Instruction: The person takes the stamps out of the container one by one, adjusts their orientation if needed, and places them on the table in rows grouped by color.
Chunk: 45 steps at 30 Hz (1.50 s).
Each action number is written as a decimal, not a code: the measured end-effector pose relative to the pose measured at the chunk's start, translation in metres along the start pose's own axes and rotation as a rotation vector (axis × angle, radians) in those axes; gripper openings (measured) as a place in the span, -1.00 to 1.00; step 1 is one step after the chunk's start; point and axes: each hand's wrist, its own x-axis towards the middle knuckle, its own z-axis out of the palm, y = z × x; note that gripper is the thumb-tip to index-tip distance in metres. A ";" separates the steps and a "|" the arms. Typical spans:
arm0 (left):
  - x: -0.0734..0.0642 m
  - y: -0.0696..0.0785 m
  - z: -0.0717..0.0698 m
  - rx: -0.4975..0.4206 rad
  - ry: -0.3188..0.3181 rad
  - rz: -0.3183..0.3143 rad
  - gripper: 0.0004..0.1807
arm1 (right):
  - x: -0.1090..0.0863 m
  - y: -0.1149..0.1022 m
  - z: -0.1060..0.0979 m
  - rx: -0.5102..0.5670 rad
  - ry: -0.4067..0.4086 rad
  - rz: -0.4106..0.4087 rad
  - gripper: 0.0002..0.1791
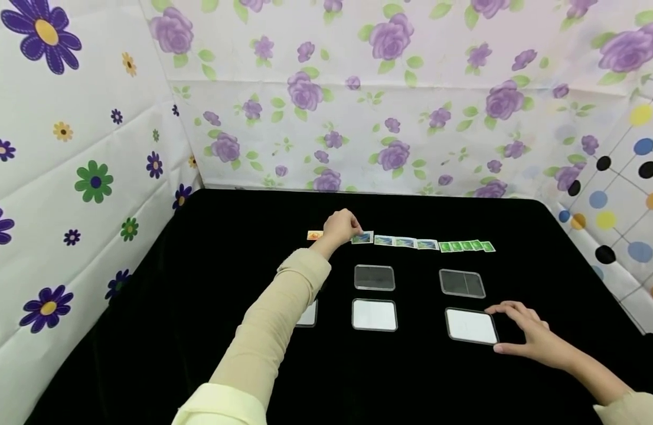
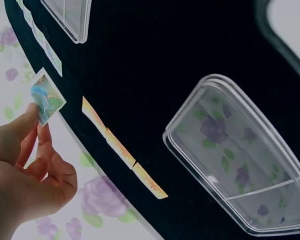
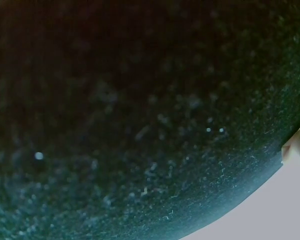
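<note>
My left hand (image 1: 341, 226) pinches a small blue-and-green postage stamp (image 2: 48, 97) with a white perforated edge between thumb and fingertip, tilted up over the stamp row. Close by lie three orange stamps (image 2: 121, 147), mostly hidden by the hand in the head view. Farther along the row are several blue stamps (image 1: 405, 242) and several overlapping green stamps (image 1: 467, 246). My right hand (image 1: 536, 336) holds the right end of a clear plastic case (image 1: 471, 326) with a white inside, forefinger at one corner and thumb at the other. Only a bit of finger (image 3: 297, 146) shows in the right wrist view.
Two clear empty-looking lids (image 1: 374, 277) (image 1: 462, 283) lie behind the white-filled cases. Another white-lined case (image 1: 375, 314) sits in the middle, and a third (image 1: 307, 314) is partly hidden by my left sleeve. Black cloth (image 1: 199, 265) covers the table; flowered sheets (image 1: 358, 106) hang around it.
</note>
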 end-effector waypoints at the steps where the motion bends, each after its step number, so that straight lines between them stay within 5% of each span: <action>1: 0.002 0.001 0.001 0.000 -0.003 -0.011 -0.84 | 0.000 0.000 0.000 0.000 0.002 0.000 -0.29; 11: 0.014 0.001 0.013 0.004 -0.048 -0.087 -0.86 | -0.002 -0.001 0.001 -0.019 0.001 0.025 -0.29; 32: 0.033 0.007 0.018 0.034 -0.022 -0.123 -0.90 | -0.002 0.002 -0.003 -0.015 0.025 -0.005 -0.29; 45: 0.041 0.008 0.030 0.137 0.010 -0.105 -0.91 | -0.002 0.003 -0.001 -0.026 0.019 0.010 -0.29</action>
